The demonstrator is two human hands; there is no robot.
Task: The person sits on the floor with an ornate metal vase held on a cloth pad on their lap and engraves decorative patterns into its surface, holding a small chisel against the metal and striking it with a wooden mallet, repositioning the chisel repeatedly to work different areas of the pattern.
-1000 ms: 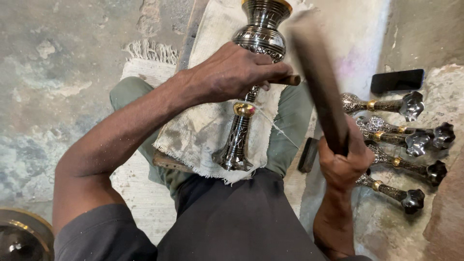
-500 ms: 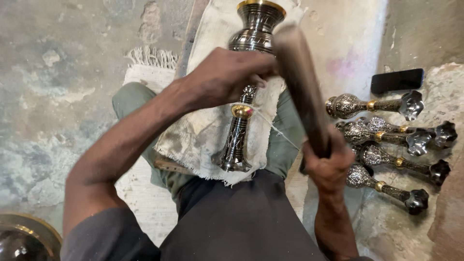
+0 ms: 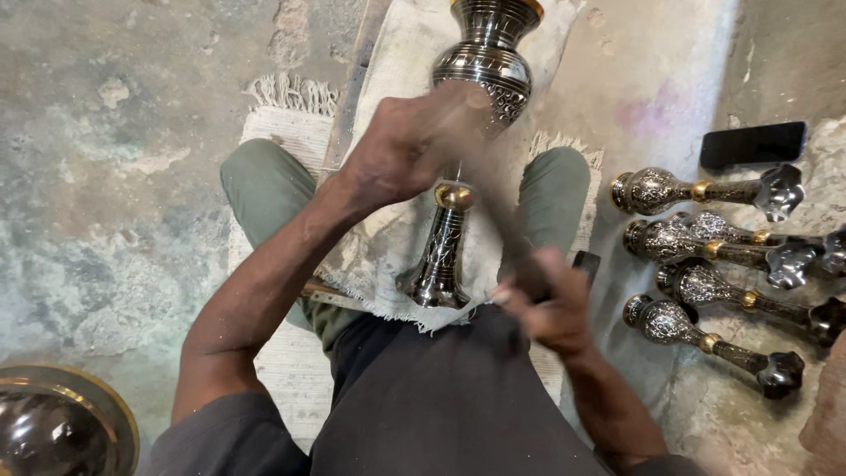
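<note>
An engraved dark metal vase-like piece with brass bands lies lengthwise between my knees on a pale frayed cloth. My left hand grips its narrow stem just above a brass collar. My right hand is shut on the handle of a wooden mallet, which is blurred and slants up to the stem near my left hand. The flared foot of the piece rests close to my lap.
Several finished engraved metal pieces lie in a row on the stone floor at right, beside a black phone. A small dark block sits by my right knee. A brass-rimmed bowl is at lower left.
The mallet has swung down from upright by my right side onto the stem near my left hand. The view shifted so the vase sits lower in frame.
</note>
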